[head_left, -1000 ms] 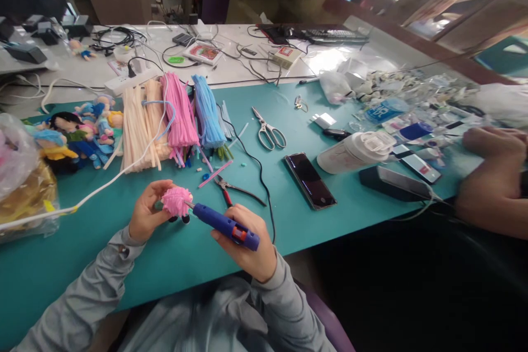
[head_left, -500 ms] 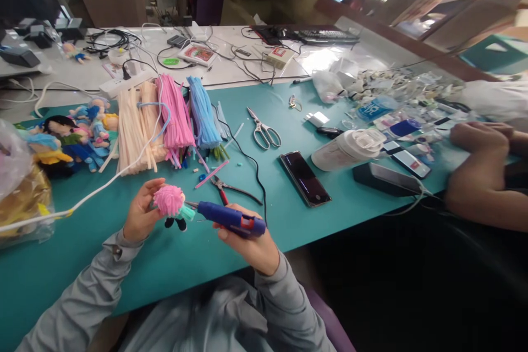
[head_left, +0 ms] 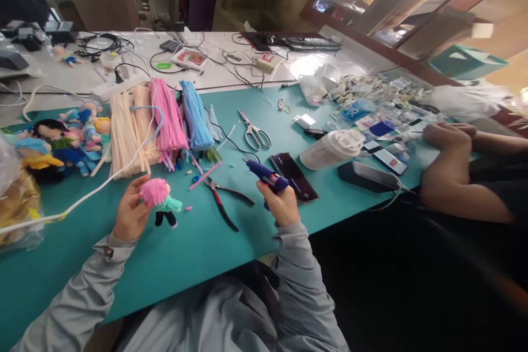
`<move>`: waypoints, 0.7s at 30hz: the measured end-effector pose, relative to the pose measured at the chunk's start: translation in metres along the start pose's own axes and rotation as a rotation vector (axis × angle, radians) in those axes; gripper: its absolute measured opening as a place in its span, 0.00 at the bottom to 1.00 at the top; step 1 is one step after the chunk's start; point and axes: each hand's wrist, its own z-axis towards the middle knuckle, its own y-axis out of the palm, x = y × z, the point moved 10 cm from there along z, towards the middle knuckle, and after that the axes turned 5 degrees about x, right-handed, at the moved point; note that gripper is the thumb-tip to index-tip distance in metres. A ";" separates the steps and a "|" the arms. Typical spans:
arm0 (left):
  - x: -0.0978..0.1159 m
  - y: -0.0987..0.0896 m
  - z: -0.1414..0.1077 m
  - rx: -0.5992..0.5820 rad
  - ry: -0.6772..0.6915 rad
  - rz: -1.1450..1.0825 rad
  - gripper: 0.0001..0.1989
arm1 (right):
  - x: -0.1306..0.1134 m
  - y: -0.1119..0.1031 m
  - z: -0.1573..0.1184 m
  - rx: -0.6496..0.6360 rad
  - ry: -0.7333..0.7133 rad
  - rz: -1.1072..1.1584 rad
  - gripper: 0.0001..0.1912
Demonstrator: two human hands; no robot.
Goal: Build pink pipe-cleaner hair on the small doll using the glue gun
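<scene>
Okay, left hand has its fingers closed on a small doll, gripping it at the pink head. Doll is roughly upright over the left part of the green desk, between the near edge and the fuzzy stems; dark legs hang down, mint-green part sticks out to the right. Right hand has its fingers wrapped around the handle of a blue glue gun, nozzle pointing left, well apart from the doll. It's over the middle of the desk, overlapping the phone in view; can't tell if they touch.

Pliers lie between doll and gun, handles spread. Scissors sit nearer the far edge. Cream stems, pink stems and blue stems stand bundled side by side toward the far edge, left of the scissors. Doll pile near the far left corner. White cup just right of the phone. Co-worker's arm rests at the right end.
</scene>
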 end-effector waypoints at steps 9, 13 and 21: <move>0.003 -0.004 0.003 0.088 -0.023 -0.062 0.25 | 0.035 0.020 0.024 0.064 -0.022 -0.119 0.18; 0.003 -0.004 0.003 0.083 -0.010 -0.055 0.25 | 0.036 0.016 0.020 0.085 -0.051 -0.134 0.25; 0.006 -0.001 0.003 0.072 0.009 -0.045 0.23 | 0.000 -0.037 -0.028 0.417 -0.431 -0.118 0.24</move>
